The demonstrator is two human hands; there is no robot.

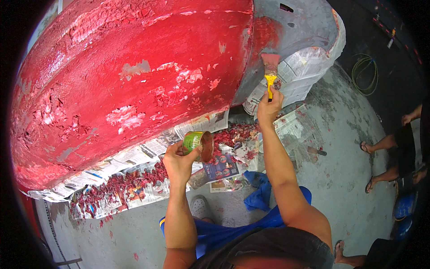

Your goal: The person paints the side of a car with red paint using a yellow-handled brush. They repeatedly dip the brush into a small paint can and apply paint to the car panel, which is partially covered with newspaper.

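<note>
A green tin can (197, 145) is gripped in my left hand (180, 162); it is tilted and its open mouth faces right, with a reddish-brown inside. My right hand (270, 106) pinches the black end of a yellow-handled paintbrush (270, 80). The brush's wide, red-stained bristles point up against the bare grey part of a car panel (298, 31). Left of it, the red car door (179, 54) has wrinkled, peeling paint with whitish bare patches. A red smear (265, 33) lies on the grey metal above the bristles.
Newspaper (293, 71) masks the wheel arch, and more newspaper (134, 197) under the car is covered with red paint flakes. A blue cloth (258, 190) and a scraper (317, 151) lie on the floor. A coiled hose (365, 74) and other people's legs (385, 143) are at right.
</note>
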